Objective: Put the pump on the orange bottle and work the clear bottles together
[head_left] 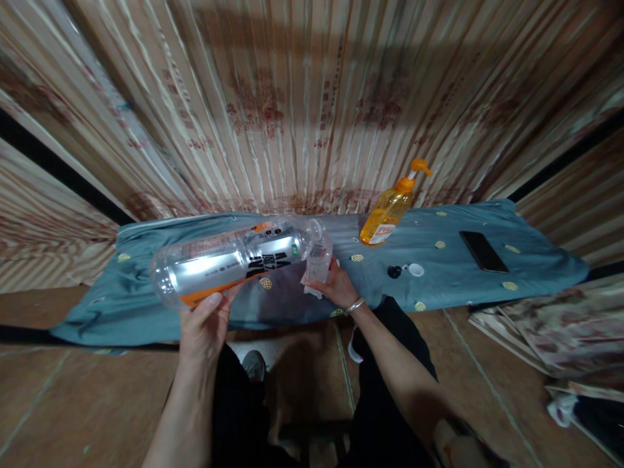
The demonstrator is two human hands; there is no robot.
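Note:
A large clear plastic bottle (219, 263) with a silver and orange label lies almost level in the air, its neck pointing right. My left hand (205, 318) grips it from below near its base end. Closed around a small clear plastic container (319, 257), my right hand (340, 286) keeps it at the bottle's mouth. Whether the two rims touch, I cannot tell. A crumpled white tissue (312, 291) shows under the right fingers. To the right of that hand lie a black cap (394, 272) and a small white lid (416, 270).
A pump bottle (385, 218) of orange liquid stands at the back, right of centre. Farther right, a black phone (483, 251) lies flat on the teal cloth (448, 227) with yellow motifs. Striped curtains (292, 117) hang behind and at both sides.

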